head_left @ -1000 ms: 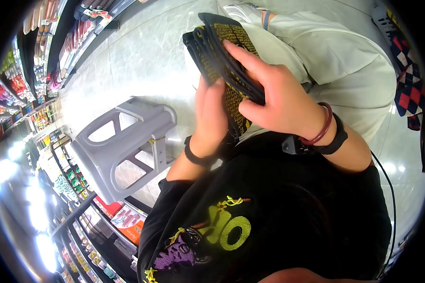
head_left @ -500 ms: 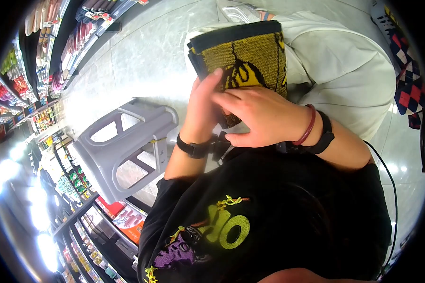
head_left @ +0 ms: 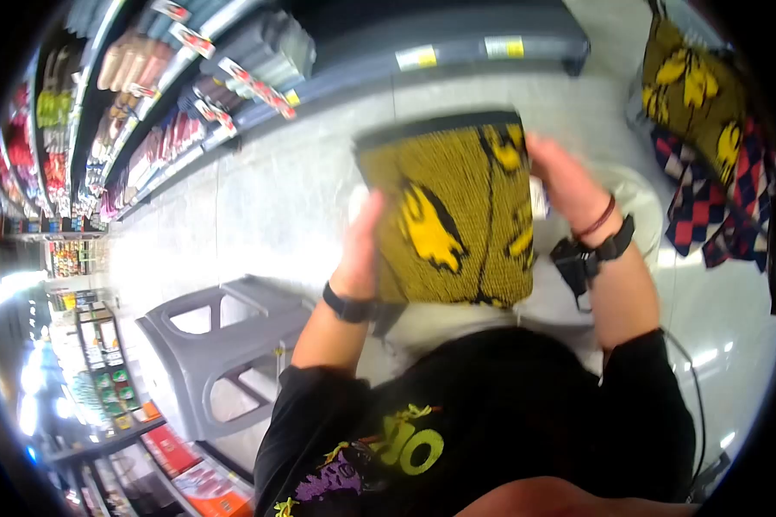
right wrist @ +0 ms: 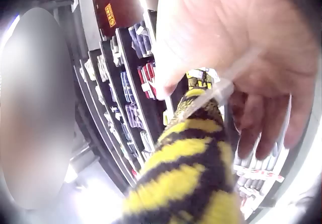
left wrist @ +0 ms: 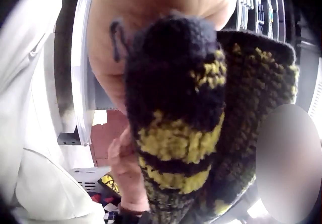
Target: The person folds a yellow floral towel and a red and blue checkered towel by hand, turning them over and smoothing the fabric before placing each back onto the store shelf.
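Note:
A thick folded knit bundle (head_left: 457,215), olive and black with bright yellow motifs and a black band along its far edge, is held up before my torso. My left hand (head_left: 360,254) grips its left side, thumb along the front. In the left wrist view, the black-and-yellow folds (left wrist: 176,103) hide most of that hand's fingers. My right hand (head_left: 569,181) is at the right edge of the bundle, fingers stretched out. The right wrist view shows those fingers loosely spread beside the striped edge (right wrist: 186,168), with a clear plastic strip (right wrist: 216,91) near the palm.
A grey plastic stool (head_left: 224,345) stands at the left on the tiled floor. Shelves with folded goods (head_left: 267,52) run along the far left and back. On the right hang an olive-yellow knit piece (head_left: 685,95) and a red-and-navy checkered cloth (head_left: 707,211).
The bundle has turned its broad patterned face up and moved away from the lap. My right hand has shifted from its front to its right edge. The head view now takes in more shelving.

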Demonstrator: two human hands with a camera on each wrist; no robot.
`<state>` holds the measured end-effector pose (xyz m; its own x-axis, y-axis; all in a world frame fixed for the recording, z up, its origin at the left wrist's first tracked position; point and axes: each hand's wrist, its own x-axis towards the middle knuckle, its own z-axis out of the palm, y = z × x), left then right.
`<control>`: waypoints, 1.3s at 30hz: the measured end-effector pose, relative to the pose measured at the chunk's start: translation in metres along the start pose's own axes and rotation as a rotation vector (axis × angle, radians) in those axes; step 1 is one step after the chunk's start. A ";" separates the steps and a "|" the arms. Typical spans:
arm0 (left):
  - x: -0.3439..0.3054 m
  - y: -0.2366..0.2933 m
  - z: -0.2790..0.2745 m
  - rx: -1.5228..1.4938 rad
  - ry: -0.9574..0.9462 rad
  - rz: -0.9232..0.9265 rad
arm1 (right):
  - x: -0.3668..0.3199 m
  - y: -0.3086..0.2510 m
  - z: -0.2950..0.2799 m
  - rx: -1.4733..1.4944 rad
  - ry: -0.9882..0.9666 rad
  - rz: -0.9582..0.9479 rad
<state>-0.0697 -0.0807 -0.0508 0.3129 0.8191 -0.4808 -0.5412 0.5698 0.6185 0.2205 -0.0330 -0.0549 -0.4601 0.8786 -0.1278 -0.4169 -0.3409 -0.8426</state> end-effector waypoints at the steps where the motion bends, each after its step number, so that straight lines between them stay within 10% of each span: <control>1: 0.003 -0.004 -0.004 0.140 0.050 0.024 | 0.002 0.000 -0.008 -0.243 -0.118 -0.039; 7: -0.001 0.011 -0.034 -0.011 -0.453 -0.066 | 0.009 -0.018 0.013 -0.102 -0.112 0.082; 13: -0.012 -0.005 0.018 -0.251 -0.686 0.393 | 0.027 -0.037 0.071 0.303 0.003 -0.113; 17: -0.005 -0.008 0.033 -0.138 -0.245 0.489 | 0.018 -0.030 0.083 0.065 -0.010 -0.189; 23: -0.019 0.032 0.029 -0.170 -0.307 0.293 | -0.002 -0.069 0.063 0.398 -0.262 0.052; 39: 0.124 0.258 0.185 0.258 -0.305 0.497 | 0.176 -0.299 0.053 -0.151 0.126 -0.176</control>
<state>-0.0261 0.1807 0.1639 0.3016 0.9503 0.0772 -0.4851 0.0833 0.8705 0.2229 0.2055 0.2026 -0.2856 0.9579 -0.0285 -0.3557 -0.1335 -0.9250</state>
